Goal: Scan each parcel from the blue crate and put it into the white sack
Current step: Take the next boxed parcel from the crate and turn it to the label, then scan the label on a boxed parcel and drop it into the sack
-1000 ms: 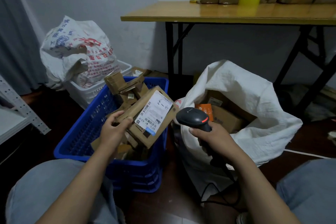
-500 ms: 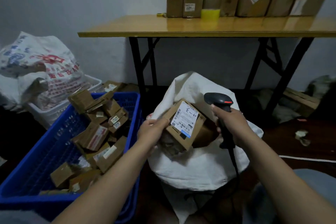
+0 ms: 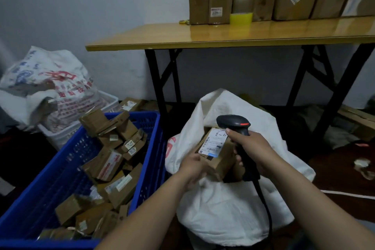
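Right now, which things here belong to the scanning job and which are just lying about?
Job: parcel in left hand, scanner in right hand, blue crate, white sack.
Lying about: table, open boxes on it, yellow roll, printed sack, white basket.

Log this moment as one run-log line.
left hand: holds labelled parcel over white sack mouth | right hand: grips scanner | blue crate: holds more parcels | next: likely release into white sack
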